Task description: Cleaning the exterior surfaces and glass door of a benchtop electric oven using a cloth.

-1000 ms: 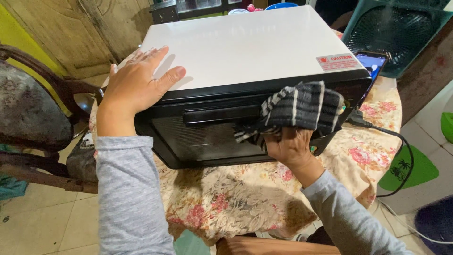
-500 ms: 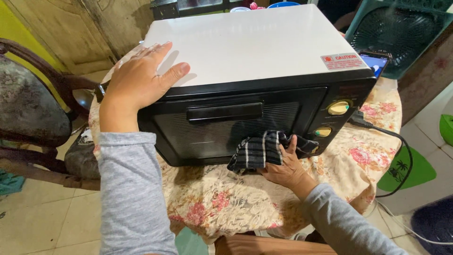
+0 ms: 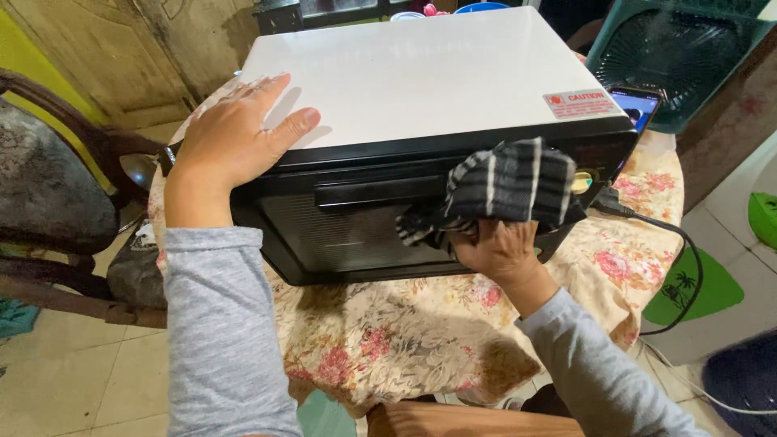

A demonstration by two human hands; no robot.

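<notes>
My left hand (image 3: pixel 231 142) lay flat, palm down, fingers stretched forward and close together, thumb splayed out to the right. Its wrist ran straight back into a forearm in a grey knit sleeve, reaching up from the lower left. My right hand (image 3: pixel 500 247) was raised with the fingers curled in a clenching grip, knuckles toward me. Its grey-sleeved forearm angled in from the lower right, wrist bent slightly upward.

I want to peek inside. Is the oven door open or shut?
Shut. The oven door sits flush in the black front, its handle up top; the right hand presses a striped cloth on it.
</notes>
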